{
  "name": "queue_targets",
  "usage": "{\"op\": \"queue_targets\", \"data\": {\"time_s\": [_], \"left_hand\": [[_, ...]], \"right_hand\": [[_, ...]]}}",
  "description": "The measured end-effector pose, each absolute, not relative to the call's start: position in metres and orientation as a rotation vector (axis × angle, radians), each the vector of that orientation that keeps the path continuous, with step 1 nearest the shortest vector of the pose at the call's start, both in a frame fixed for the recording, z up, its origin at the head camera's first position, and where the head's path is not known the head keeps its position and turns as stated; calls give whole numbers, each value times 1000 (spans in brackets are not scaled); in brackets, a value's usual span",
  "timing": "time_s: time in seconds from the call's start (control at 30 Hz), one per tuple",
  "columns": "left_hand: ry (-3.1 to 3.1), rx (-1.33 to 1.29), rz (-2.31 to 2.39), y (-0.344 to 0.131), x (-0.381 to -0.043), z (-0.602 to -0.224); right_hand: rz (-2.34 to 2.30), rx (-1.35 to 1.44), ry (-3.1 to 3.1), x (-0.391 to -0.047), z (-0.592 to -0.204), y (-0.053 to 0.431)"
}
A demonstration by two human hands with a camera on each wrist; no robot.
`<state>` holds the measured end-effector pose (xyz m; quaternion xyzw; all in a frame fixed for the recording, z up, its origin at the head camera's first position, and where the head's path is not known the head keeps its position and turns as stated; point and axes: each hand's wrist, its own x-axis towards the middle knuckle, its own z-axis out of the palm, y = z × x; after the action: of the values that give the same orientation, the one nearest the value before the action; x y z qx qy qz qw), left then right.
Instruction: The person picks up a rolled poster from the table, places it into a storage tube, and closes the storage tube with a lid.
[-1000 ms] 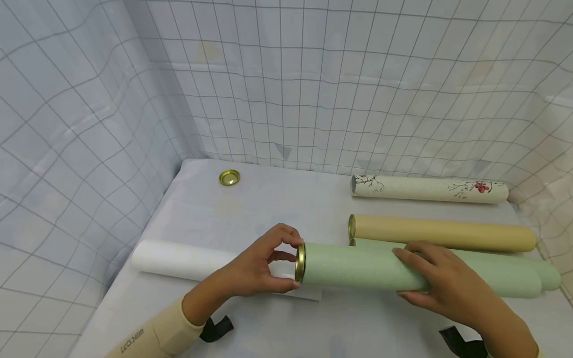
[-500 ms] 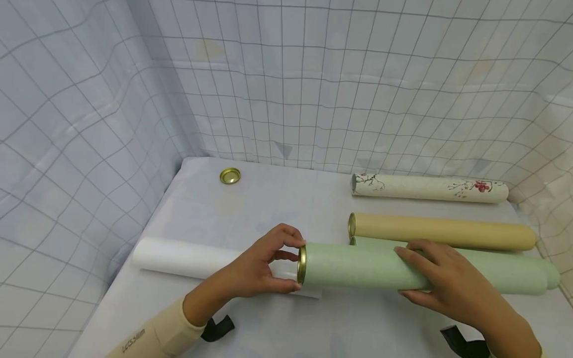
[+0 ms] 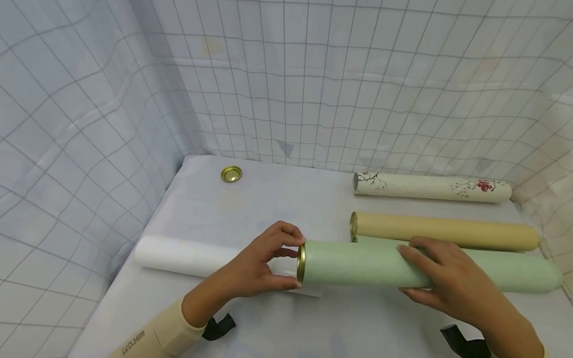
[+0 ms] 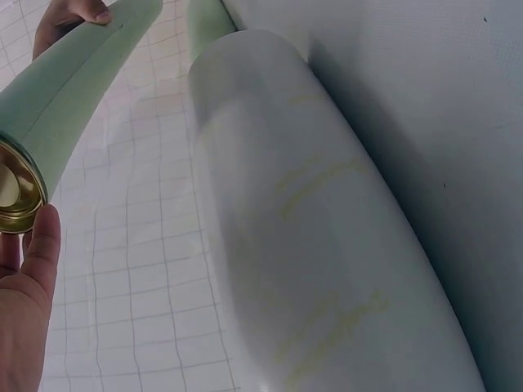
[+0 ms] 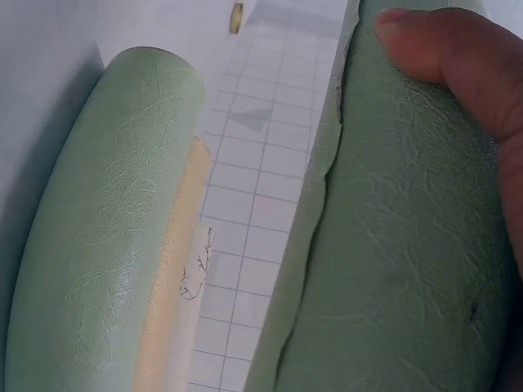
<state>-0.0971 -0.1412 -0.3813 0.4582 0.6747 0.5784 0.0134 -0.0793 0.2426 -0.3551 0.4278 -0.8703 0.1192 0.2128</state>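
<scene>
A long green tube (image 3: 353, 263) lies crosswise in front of me, a gold metal lid (image 3: 301, 263) capping its left end. My left hand (image 3: 261, 263) pinches that lid at the rim, index finger on top and thumb below. In the left wrist view the recessed face of the lid shows inside the tube's end. My right hand (image 3: 452, 276) grips the tube around its middle, with the thumb (image 5: 433, 41) pressed against its wrinkled surface. Along this tube runs an overlapping seam edge. A second green tube (image 5: 122, 188) lies just behind, mostly hidden in the head view.
A white roll (image 3: 188, 258) lies at left, partly under my left forearm and hand. A loose gold lid (image 3: 231, 174) is at the back left. Further back on the right are a tan tube (image 3: 447, 231) and a cream blossom-patterned tube (image 3: 425, 188). Gridded cloth walls surround the table.
The dark gap between lid and green tube has closed, so the lid now sits flush. The tube's far end has shifted slightly right and covers more of the second green tube.
</scene>
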Motion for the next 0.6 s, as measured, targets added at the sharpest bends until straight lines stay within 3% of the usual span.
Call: {"op": "queue_targets", "data": {"time_s": [0.6], "left_hand": [[2152, 1309, 1754, -143, -100, -384]], "right_hand": [[412, 1222, -2444, -85, -370, 239]]}}
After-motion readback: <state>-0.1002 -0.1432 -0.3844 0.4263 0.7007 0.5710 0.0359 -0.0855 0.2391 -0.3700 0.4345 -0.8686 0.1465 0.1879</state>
